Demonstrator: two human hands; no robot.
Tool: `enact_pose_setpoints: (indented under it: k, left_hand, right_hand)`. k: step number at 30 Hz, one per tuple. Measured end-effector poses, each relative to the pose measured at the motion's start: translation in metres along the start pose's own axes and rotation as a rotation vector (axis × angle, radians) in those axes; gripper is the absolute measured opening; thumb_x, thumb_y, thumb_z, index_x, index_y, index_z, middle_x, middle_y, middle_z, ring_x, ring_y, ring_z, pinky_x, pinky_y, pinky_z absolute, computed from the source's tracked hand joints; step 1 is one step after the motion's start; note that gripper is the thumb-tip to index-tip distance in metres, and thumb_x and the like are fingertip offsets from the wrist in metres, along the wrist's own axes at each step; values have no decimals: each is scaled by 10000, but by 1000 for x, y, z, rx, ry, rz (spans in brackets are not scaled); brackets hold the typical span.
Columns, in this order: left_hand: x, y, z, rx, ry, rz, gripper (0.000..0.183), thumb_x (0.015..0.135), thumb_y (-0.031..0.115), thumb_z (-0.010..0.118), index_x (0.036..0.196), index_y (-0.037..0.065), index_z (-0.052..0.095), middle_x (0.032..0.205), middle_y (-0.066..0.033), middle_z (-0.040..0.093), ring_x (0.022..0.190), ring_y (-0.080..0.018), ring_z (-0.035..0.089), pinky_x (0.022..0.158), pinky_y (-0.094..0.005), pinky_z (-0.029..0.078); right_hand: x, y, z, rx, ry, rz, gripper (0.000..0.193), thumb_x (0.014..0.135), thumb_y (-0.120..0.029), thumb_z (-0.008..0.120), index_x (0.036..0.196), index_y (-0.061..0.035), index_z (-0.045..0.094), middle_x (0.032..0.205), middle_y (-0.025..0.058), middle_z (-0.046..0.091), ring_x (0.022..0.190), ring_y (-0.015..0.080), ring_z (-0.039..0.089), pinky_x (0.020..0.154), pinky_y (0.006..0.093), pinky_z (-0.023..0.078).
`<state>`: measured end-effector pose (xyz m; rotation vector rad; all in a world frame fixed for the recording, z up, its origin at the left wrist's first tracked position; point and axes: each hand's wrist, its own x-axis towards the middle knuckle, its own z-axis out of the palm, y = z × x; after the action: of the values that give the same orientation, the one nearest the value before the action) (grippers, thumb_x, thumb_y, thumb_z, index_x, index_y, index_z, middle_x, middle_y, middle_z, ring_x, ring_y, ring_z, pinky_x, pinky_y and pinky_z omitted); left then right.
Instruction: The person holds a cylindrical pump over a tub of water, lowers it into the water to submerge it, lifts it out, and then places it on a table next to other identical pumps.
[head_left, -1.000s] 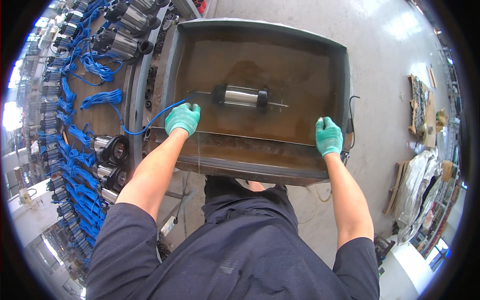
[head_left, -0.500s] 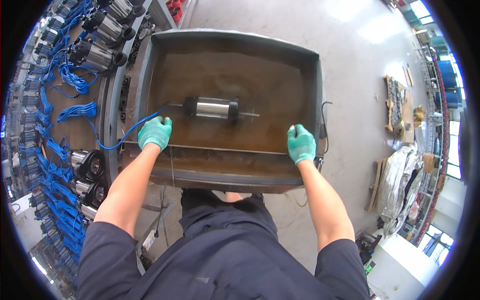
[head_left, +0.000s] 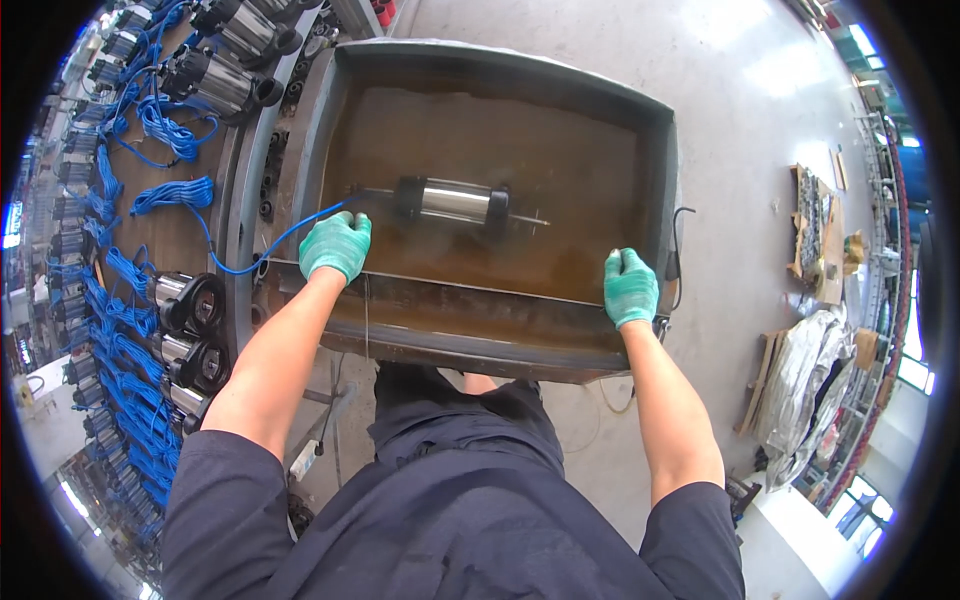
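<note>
Wearing green gloves, my left hand [head_left: 336, 247] and my right hand [head_left: 631, 288] are closed over the two ends of a thin metal bar [head_left: 480, 287]. The bar spans the near part of a rectangular metal tank [head_left: 318, 140] of murky brown water. Beyond the bar lies a cylindrical motor [head_left: 453, 200] with a shiny steel body and black ends, on its side in the water. Its thin shaft points right. From its left end a blue cable [head_left: 232, 271] passes beside my left hand and over the tank's left side. My fingertips are partly hidden.
At the left, a bench holds several steel-and-black pumps [head_left: 222, 82] and coiled blue cables [head_left: 175, 193]. A bent dark rod [head_left: 680, 260] stands at the tank's right side. Farther right on the floor are a wooden pallet [head_left: 818, 230] and silvery sheeting [head_left: 800, 385].
The whole view has shifted, so the tank appears farther right and slightly higher. Both hands keep their grip on the bar, and the motor lies in the same spot in the tank.
</note>
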<state>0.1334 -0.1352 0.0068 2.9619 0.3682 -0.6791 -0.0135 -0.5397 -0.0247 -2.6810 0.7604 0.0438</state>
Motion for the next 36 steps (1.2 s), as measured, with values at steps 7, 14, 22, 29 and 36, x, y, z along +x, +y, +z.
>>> enact_pose_setpoints:
  k: [7,14,22,29,36]
  left_hand:
    - [6,-4,3,-24,-5,14,455,1001,495,456,1016,144,745,1069,-165,741,1030,-396,690,904,-496,547]
    - [1,0,-1,0,-43,-3,443,1001,496,466,1033,151,742,1097,-164,739,1056,-384,693,925,-485,549]
    - [2,-4,0,3,-36,-2,447,995,493,460,1033,153,748,1082,-162,743,1050,-373,700,919,-480,552]
    - [2,-5,2,-9,-56,34,457,995,483,444,1033,144,747,1060,-175,745,1028,-381,708,906,-484,557]
    - [3,-8,2,-59,-49,53,428,992,483,468,988,149,735,1006,-163,747,978,-387,709,861,-485,561]
  right_hand:
    - [1,-8,-1,-18,29,-14,305,1011,-352,553,924,-85,671,901,211,711,838,452,672,753,538,525]
    - [-1,0,-1,2,20,-10,296,1011,-344,556,942,-80,671,896,216,706,839,451,671,753,532,524]
    - [-1,-2,1,-1,0,1,301,1015,-349,551,953,-83,678,895,217,708,846,455,669,750,536,523]
    - [-2,3,3,-1,43,-32,334,1023,-347,535,890,-58,637,846,258,668,800,489,626,715,559,485]
    - [1,5,6,-11,31,-15,332,1026,-339,537,922,-48,656,853,260,671,793,486,625,718,541,487]
